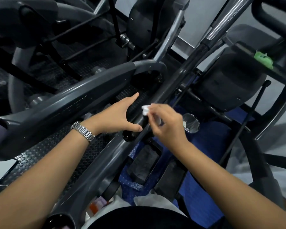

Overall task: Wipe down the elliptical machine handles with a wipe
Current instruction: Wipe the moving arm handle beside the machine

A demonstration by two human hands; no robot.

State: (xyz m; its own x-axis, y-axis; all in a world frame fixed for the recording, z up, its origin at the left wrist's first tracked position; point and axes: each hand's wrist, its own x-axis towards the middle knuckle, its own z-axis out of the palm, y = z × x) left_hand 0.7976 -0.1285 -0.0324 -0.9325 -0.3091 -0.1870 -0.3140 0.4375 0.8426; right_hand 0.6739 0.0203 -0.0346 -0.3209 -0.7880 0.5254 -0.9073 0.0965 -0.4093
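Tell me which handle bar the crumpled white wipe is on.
The slim glossy black handle bar beside the left hand: the right hand pinches the crumpled white wipe against it. The thicker grey bars lie further left.

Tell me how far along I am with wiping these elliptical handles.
Nothing shows as finished: I cannot tell whether any handle has been wiped. In hand: your right hand pinches the white wipe at the black handle near its end, with your left hand open beside it. Left: the rest of that handle upward, and probably the grey handle nearer you.
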